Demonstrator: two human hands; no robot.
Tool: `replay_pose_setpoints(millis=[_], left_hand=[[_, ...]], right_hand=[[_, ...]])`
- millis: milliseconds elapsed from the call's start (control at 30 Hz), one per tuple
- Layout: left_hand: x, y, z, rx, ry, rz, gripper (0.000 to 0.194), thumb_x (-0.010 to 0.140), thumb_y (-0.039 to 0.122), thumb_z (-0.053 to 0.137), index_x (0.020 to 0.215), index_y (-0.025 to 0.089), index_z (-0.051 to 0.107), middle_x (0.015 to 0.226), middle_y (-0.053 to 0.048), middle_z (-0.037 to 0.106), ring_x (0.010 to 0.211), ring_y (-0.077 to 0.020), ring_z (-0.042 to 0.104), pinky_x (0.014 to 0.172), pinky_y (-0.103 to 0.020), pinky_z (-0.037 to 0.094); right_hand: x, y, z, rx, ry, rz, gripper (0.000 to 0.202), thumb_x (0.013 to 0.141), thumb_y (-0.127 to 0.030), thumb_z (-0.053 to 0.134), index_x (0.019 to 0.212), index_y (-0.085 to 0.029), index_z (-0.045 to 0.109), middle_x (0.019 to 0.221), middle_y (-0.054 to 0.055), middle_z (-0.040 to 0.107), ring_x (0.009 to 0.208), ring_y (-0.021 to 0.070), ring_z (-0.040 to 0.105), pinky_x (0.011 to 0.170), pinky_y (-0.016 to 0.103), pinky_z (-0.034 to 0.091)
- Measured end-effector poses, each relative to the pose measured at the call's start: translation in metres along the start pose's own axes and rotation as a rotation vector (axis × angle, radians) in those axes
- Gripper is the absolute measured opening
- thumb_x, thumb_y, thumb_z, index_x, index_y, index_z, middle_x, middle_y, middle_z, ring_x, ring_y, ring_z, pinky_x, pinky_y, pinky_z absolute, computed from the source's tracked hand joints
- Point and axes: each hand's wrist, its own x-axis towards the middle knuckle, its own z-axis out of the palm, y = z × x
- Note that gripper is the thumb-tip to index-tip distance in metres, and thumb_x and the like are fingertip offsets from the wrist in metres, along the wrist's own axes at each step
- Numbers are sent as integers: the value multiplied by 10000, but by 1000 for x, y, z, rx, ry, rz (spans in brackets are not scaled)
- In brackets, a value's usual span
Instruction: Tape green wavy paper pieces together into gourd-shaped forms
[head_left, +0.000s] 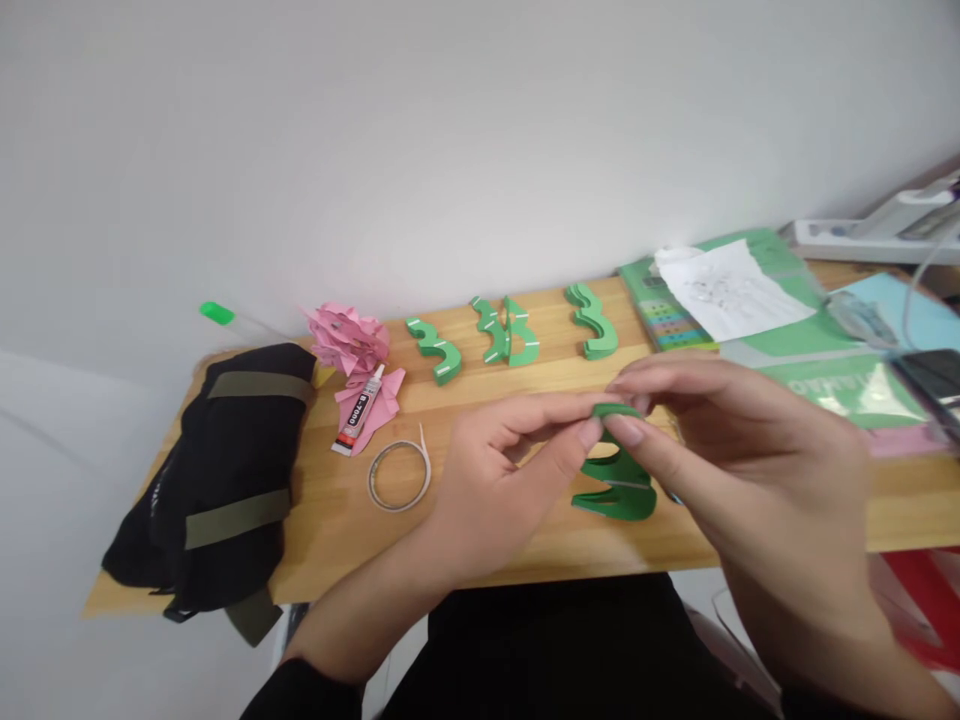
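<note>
Between my two hands is a curved green paper piece [616, 490], its top edge pinched by the fingertips of both. My left hand [517, 470] grips it from the left with thumb and forefinger. From the right, my right hand [750, 450] pinches the same edge, its other fingers curled. Several wavy green pieces lie farther back: one at the left [437, 350], a group in the middle [506, 333] and a stack at the right [592, 322]. A roll of narrow tape [373, 485] lies left of my left hand.
A black bag [232, 480] covers the table's left end. Beside it are pink folded paper [349, 338] and a glue tube [358, 412]. At the right lie green packs [772, 260], white crumpled paper [731, 290], a phone [934, 380] and a power strip [847, 240].
</note>
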Motion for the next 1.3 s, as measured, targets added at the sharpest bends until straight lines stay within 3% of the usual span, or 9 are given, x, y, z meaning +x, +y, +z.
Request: replay_pose_setpoints(millis=[167,300,533,800,1067,1300], left_hand=[[1,1,0,-79,-11,-11,242,841,59,623,930,247,746,997,49,761,926,-111,730,823,-178,606],[3,0,-1,-100,-62,-29,202,869,109,621,943,246,749,991,38,763,934,-129,730,833,-205,611],[4,-3,-8,-127,-125,-91,144,891,272,636,962,243,758,979,4,768,918,-167,736,828,-258,618],[6,2,-13,-140,-198,-137,137,884,241,643,913,207,772,885,-20,777,835,-137,736,769,-192,596],[10,0,-10,-209,-98,-249,103,831,156,674,816,181,773,719,-1,759,661,-82,705,654,-130,570],[12,0,-8,-181,-61,-269,100,813,150,683,748,169,757,672,18,738,622,-64,683,629,-112,559]], right_hand=[[1,1,-2,-3,-17,7,184,767,-149,743,909,-259,703,853,1,683,800,149,640,691,290,568],[2,0,-3,5,-17,6,173,763,-167,753,898,-267,708,824,0,685,806,158,647,657,292,568],[3,1,-8,-9,-78,-92,231,761,-112,741,915,-282,715,839,-4,692,821,153,639,662,281,561],[8,8,-13,79,-183,-229,310,738,-66,740,967,-274,721,826,-12,713,793,154,644,671,290,555],[16,7,-18,-257,-232,-529,317,771,-45,696,997,-267,689,920,24,682,774,147,661,620,275,539],[18,9,-22,-338,-295,-445,180,816,-92,663,929,-224,615,918,44,631,864,168,642,762,317,548]])
